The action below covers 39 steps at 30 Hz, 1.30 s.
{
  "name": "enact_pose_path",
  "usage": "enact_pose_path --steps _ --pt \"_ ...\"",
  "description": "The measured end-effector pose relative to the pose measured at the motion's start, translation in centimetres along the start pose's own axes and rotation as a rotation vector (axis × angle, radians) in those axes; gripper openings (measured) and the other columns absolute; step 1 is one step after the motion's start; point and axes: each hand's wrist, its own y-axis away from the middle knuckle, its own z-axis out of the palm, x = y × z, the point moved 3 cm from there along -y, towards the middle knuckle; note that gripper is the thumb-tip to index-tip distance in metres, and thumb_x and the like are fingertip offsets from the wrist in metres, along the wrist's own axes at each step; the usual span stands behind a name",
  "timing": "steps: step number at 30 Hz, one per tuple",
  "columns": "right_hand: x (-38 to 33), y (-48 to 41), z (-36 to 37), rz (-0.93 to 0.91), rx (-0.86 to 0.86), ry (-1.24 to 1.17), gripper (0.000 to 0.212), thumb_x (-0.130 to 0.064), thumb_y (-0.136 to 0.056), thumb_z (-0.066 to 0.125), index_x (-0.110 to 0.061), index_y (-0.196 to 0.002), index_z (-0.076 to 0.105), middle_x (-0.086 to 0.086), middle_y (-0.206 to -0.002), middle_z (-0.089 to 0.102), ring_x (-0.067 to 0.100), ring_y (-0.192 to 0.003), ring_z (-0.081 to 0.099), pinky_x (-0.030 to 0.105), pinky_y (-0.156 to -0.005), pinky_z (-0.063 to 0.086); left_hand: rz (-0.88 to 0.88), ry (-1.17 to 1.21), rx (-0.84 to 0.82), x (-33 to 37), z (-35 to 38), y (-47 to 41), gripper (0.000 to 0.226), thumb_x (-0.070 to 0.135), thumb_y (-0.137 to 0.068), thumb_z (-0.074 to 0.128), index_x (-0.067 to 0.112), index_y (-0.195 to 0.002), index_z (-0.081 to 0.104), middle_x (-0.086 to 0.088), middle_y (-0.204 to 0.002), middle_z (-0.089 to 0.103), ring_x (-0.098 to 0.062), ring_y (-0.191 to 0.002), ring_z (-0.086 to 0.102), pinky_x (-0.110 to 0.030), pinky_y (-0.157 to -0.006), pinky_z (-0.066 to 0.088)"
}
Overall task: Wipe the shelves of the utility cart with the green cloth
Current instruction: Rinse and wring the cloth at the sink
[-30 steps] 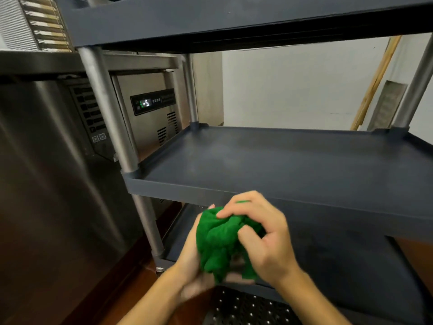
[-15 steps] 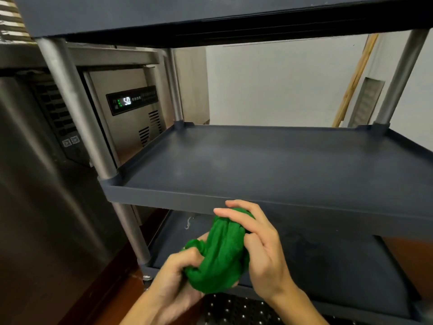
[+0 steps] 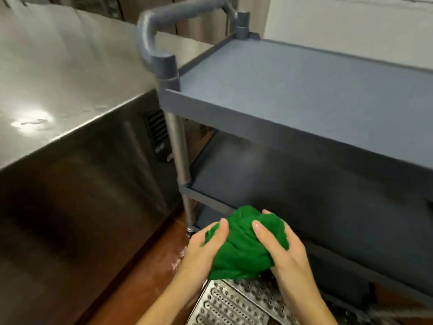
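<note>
A bunched green cloth (image 3: 243,245) is held between both hands in front of the grey utility cart. My left hand (image 3: 202,250) grips its left side with the thumb on top. My right hand (image 3: 284,252) grips the right side, thumb pressed over the cloth. The cart's top shelf (image 3: 293,90) is bare and lies above and behind the hands. The middle shelf (image 3: 269,179) sits in shadow just beyond the cloth. A curved grey handle (image 3: 150,34) rises at the cart's left end.
A stainless steel counter (image 3: 58,78) with a dark front panel runs along the left, close to the cart's metal post (image 3: 179,156). A perforated metal floor grate (image 3: 232,303) lies under my hands. Reddish-brown floor (image 3: 150,270) shows between counter and cart.
The view has risen from middle-shelf level to above the top shelf, so the handle and top shelf surface now show. Both hands still hold the cloth and have regripped it.
</note>
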Motion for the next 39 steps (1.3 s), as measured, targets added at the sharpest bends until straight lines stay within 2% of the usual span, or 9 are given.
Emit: enact_pose_path --steps 4,8,12,15,19,22,29,34,39 --pt "-10.5 4.2 4.1 -0.061 -0.052 0.059 0.048 -0.034 -0.066 0.083 -0.026 -0.111 0.066 -0.001 -0.105 0.074 0.016 -0.096 0.071 0.029 -0.077 0.057 -0.025 -0.036 0.028 10.3 0.5 5.9 0.042 0.041 -0.086 0.051 0.013 -0.109 0.073 -0.005 -0.107 0.077 -0.016 -0.101 0.073 -0.021 -0.079 0.056" --pt "-19.9 7.2 7.8 -0.090 -0.100 0.126 0.040 -0.030 -0.066 0.085 -0.022 -0.100 0.065 0.002 -0.094 0.071 0.025 -0.091 0.070 0.034 -0.071 0.058 0.001 -0.068 -0.073 18.4 -0.3 12.5 0.042 0.031 -0.093 0.065 0.021 -0.133 0.057 0.009 -0.129 0.069 -0.006 -0.119 0.064 -0.017 -0.091 0.050" --pt "-27.1 10.6 12.1 -0.117 -0.228 0.212 0.053 -0.041 -0.061 0.086 -0.017 -0.100 0.060 0.007 -0.093 0.066 0.032 -0.090 0.067 0.052 -0.078 0.058 0.006 -0.032 -0.163 25.5 -2.4 19.4 0.095 0.006 -0.070 0.072 0.025 -0.152 0.029 -0.001 -0.154 0.045 -0.017 -0.140 0.046 -0.034 -0.109 0.044" --pt "-31.0 13.2 15.8 -0.181 -0.353 0.259 0.054 -0.044 -0.064 0.083 -0.015 -0.099 0.056 0.008 -0.092 0.063 0.031 -0.089 0.065 0.048 -0.075 0.058 0.074 -0.109 -0.122 29.6 -3.0 23.9 0.119 0.008 -0.068 0.083 0.036 -0.157 0.011 0.007 -0.164 0.023 -0.007 -0.150 0.025 -0.040 -0.121 0.030" --pt "-33.9 17.4 21.9 -0.243 -0.542 0.273 0.041 -0.039 -0.075 0.081 -0.011 -0.088 0.053 0.008 -0.080 0.059 0.015 -0.073 0.063 0.030 -0.063 0.056 0.192 -0.219 0.112 32.6 -3.6 28.6 0.141 0.008 -0.059 0.095 0.055 -0.153 0.001 0.011 -0.159 0.034 -0.007 -0.139 0.045 -0.041 -0.113 0.041" --pt "-34.4 20.8 26.7 -0.243 -0.700 0.258 0.040 -0.038 -0.080 0.076 -0.007 -0.086 0.051 0.003 -0.072 0.055 0.008 -0.067 0.058 0.024 -0.057 0.050 0.276 -0.291 0.303 34.3 -6.6 32.5 0.126 -0.006 -0.064 0.082 0.054 -0.152 0.015 0.000 -0.136 0.059 -0.018 -0.100 0.068 -0.039 -0.081 0.058" --pt "-33.1 32.4 38.7 -0.336 -1.077 0.340 0.030 -0.040 -0.081 0.072 -0.017 -0.087 0.055 -0.009 -0.077 0.058 0.002 -0.074 0.059 0.015 -0.063 0.047 0.341 -0.294 0.679 34.5 -16.8 46.1 0.093 0.003 -0.061 0.083 0.035 -0.140 0.045 0.004 -0.124 0.066 -0.019 -0.113 0.067 -0.046 -0.090 0.058" --pt "-31.4 42.1 48.1 -0.558 -1.341 0.572 0.033 -0.053 -0.086 0.061 -0.045 -0.118 0.060 -0.027 -0.114 0.063 -0.011 -0.111 0.055 0.011 -0.085 0.050 0.326 -0.269 0.995 33.5 -26.4 59.5 0.076 -0.003 -0.062 0.086 0.023 -0.124 0.052 0.001 -0.113 0.068 0.000 -0.099 0.068 -0.022 -0.079 0.057" --pt "-28.2 53.1 54.3 -0.929 -1.501 0.430 0.053 -0.013 -0.094 0.062 -0.031 -0.141 0.046 -0.016 -0.147 0.044 0.003 -0.137 0.040 0.032 -0.108 0.043 0.306 0.019 1.316 31.1 -34.5 72.0 0.067 -0.017 -0.061 0.081 0.010 -0.118 0.059 -0.004 -0.096 0.072 -0.008 -0.077 0.070 -0.020 -0.059 0.053"
